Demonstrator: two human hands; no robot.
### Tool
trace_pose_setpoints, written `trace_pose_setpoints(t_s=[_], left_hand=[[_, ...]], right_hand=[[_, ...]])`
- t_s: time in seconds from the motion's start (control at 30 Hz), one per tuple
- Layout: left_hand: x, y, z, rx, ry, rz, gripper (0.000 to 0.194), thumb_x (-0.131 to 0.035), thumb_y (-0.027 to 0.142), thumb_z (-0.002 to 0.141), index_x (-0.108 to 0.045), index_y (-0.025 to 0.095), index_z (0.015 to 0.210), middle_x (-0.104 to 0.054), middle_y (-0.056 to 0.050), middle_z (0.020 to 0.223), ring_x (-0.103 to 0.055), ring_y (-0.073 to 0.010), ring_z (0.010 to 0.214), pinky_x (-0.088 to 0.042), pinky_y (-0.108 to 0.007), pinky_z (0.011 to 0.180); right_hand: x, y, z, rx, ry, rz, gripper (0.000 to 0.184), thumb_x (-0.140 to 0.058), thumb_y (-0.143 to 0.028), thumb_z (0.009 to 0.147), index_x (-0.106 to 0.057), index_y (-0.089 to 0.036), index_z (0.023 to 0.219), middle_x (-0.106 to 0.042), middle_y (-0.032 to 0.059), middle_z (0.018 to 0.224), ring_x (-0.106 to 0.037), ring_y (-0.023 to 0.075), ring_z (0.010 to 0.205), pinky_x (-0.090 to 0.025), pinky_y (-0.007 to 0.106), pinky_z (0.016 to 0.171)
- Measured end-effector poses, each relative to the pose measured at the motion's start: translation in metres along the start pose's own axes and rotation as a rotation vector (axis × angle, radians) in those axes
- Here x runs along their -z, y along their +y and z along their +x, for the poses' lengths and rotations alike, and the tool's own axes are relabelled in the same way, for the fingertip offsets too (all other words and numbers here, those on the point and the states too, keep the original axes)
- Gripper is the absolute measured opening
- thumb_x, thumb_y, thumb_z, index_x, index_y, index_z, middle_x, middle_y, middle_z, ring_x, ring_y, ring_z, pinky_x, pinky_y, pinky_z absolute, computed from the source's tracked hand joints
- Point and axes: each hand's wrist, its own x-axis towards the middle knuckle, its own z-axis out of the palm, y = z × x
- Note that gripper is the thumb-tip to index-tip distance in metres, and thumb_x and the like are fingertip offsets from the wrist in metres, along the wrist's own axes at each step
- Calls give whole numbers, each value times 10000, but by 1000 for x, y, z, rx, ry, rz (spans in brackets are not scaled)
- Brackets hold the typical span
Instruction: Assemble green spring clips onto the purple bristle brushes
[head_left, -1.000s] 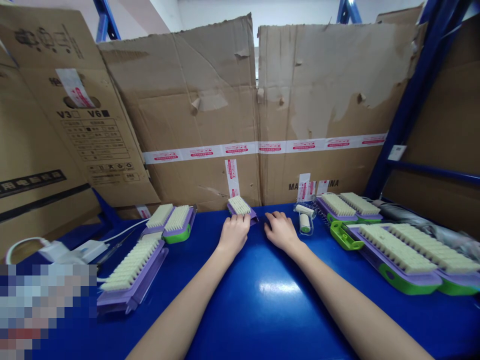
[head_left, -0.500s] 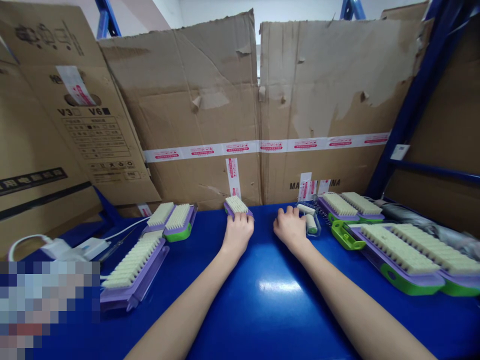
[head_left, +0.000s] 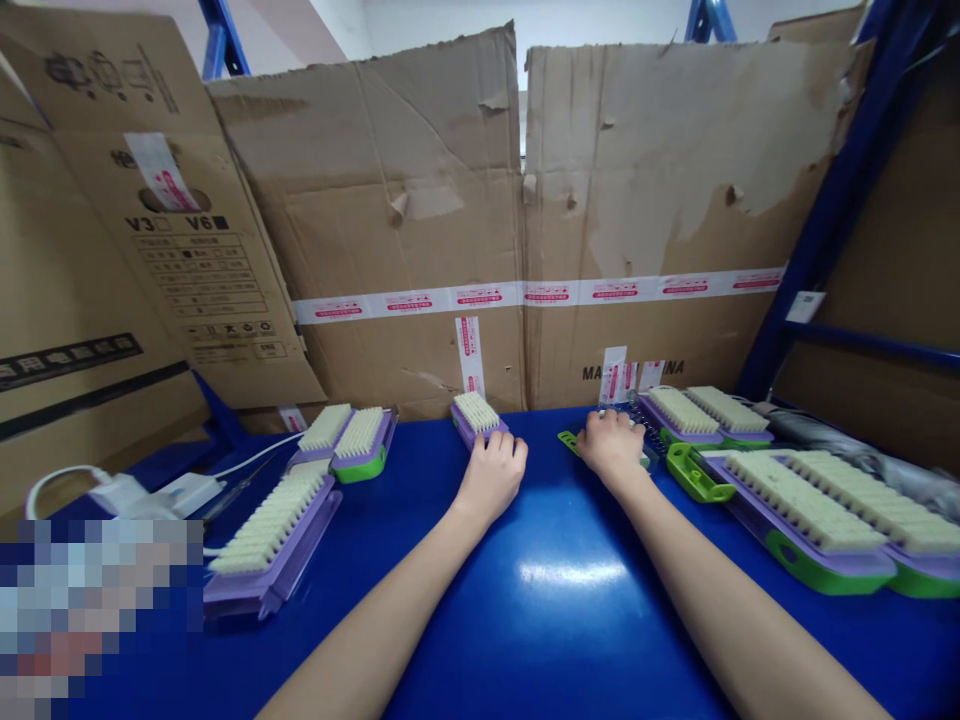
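Note:
A purple brush (head_left: 475, 412) with cream bristles lies at the back middle of the blue table. My left hand (head_left: 491, 478) rests at its near right corner, fingers slightly apart and bent down, with the tips partly hidden; I cannot tell whether they touch the brush. My right hand (head_left: 613, 445) is closed from above over a small clear pack of white and green rollers (head_left: 648, 461), which it mostly hides. A flat green slotted piece (head_left: 569, 441) lies just left of my right hand, partly under it.
More purple brushes, some with green ends, lie at left (head_left: 274, 520) and right (head_left: 810, 500). An open green holder (head_left: 697, 474) lies near my right hand. White plugs and cables (head_left: 142, 497) are at far left. Cardboard sheets (head_left: 405, 220) wall the back; a blue post (head_left: 810, 220) stands right.
My left hand has slid slightly right, exposing more of the brush. My right hand has shifted right over the roller pack, uncovering the green slotted piece. The view has turned slightly.

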Motion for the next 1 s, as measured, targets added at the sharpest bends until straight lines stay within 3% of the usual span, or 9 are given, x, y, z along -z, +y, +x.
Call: trace_pose_setpoints(t_s=[0.17, 0.3, 0.43, 0.6, 0.77, 1.0], left_hand=[[0, 1, 0, 4, 9, 0, 257, -443, 174, 845, -576, 93, 1049, -591, -136, 898, -532, -261, 862, -402, -417, 788], [0, 0, 0, 9, 11, 7, 258, -439, 184, 849, -578, 93, 1046, -591, -130, 895, -532, -261, 859, -399, -421, 804], [0, 0, 0, 11, 10, 0, 256, -439, 191, 850, -582, 94, 1038, -590, -126, 885, -530, -257, 857, -394, -421, 820], [0, 0, 0, 18, -1, -13, 263, -441, 190, 845, -581, 93, 1045, -593, -134, 900, -527, -263, 872, -390, -433, 834], [0, 0, 0, 26, -12, -24, 266, -429, 180, 846, -579, 99, 1051, -594, -140, 911, -527, -261, 881, -383, -439, 849], [0, 0, 1, 28, -20, -48, 270, -440, 179, 842, -581, 103, 1059, -597, -146, 912, -529, -265, 892, -375, -439, 844]], right_hand=[[7, 2, 0, -51, 93, -34, 324, -407, -218, 819, -663, -49, 923, -624, 225, 931, -540, 331, 915, -315, 493, 805], [12, -1, -2, 37, 176, -27, 321, -373, -214, 842, -641, -65, 938, -625, 214, 938, -541, 319, 915, -300, 494, 827], [6, -2, -1, 115, 106, -20, 289, -421, -243, 831, -622, -89, 970, -615, 200, 997, -546, 317, 951, -327, 469, 826], [4, -1, 1, 104, 58, -29, 293, -419, -246, 830, -629, -91, 962, -635, 190, 974, -563, 327, 933, -329, 497, 824], [18, -4, 4, 37, 130, -3, 344, -343, -255, 861, -638, -91, 928, -661, 183, 867, -569, 314, 908, -321, 487, 825], [15, 19, 19, -192, 40, 34, 435, -381, -378, 844, -659, -82, 1002, -602, 233, 1060, -527, 353, 1014, -367, 480, 796]])
